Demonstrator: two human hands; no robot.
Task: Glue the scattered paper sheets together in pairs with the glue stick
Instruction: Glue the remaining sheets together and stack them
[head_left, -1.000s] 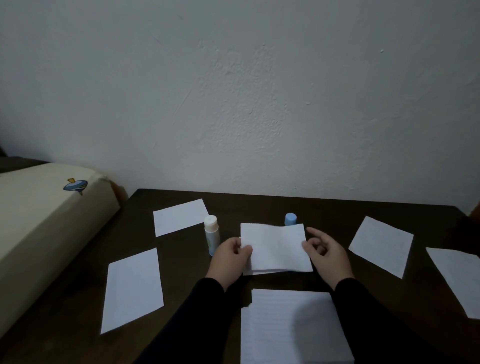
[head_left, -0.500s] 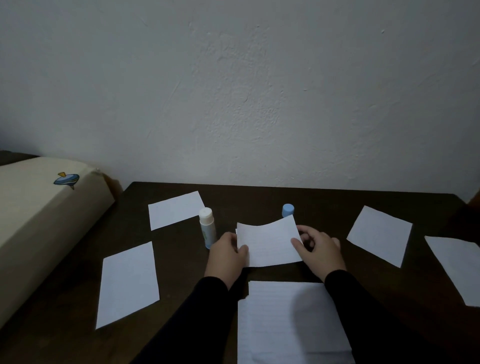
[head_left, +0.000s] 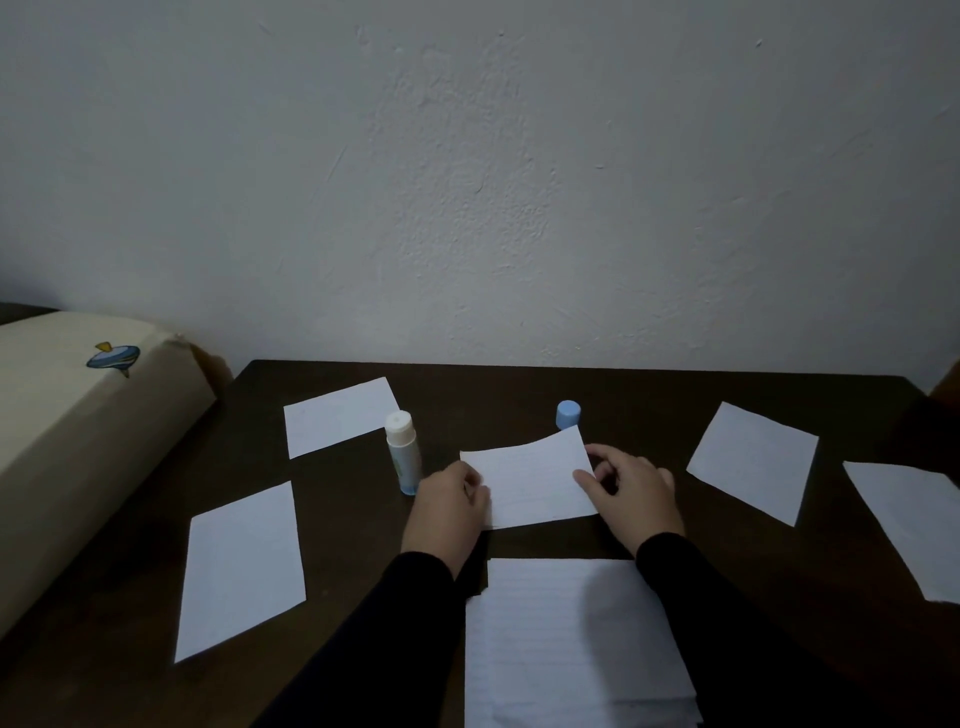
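The fingers of the right hand pinch the right edge of a small white lined paper sheet, thumb on top. The left hand grips the same sheet at its left edge, its fingers curled round the paper. The sheet is held between the two hands just above the dark brown wooden surface, its far right corner lifted and slightly curved. Both arms wear black sleeves.

Just left of the left hand stands an upright glue stick with a white top and pale blue base. Its loose blue cap stands behind the held sheet. Near the person lies a stack of white lined sheets. Four more single white sheets lie well apart on the surface: one at far left, one at near left, one at right, one at the far right edge.

A cream cushioned bed edge with a small blue spinning-top print sits beside the surface at left, under a plain white wall.
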